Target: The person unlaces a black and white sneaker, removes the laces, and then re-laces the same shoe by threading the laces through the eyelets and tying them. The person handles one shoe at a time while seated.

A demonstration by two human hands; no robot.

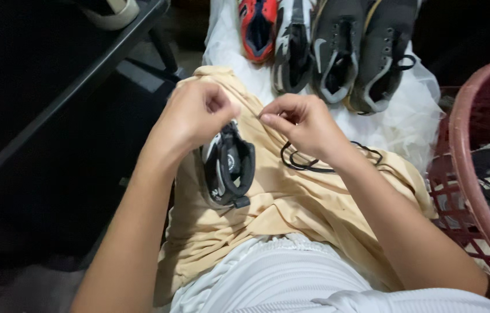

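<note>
Head view: a person seated, looking down at their own lap.
Shoe: a black and white shoe lies on a tan cloth spread over the lap, opening upward, just under the left hand.
Lace: a black lace lies looped on the cloth beside the shoe, partly under the right wrist.
Left hand: the left hand is curled shut above the shoe's front — what it pinches is too small to tell, likely a lace end.
Right hand: the right hand has thumb and forefinger pressed together near the left; whether anything sits between them I cannot tell.
Doing it well: judging by the pose, lacing goes best with the shoe steady on the lap and the lace kept untwisted — short pulls, even on both sides.
Around: four more shoes lined up on white plastic ahead; a red basket at the right; white shorts below.
</note>
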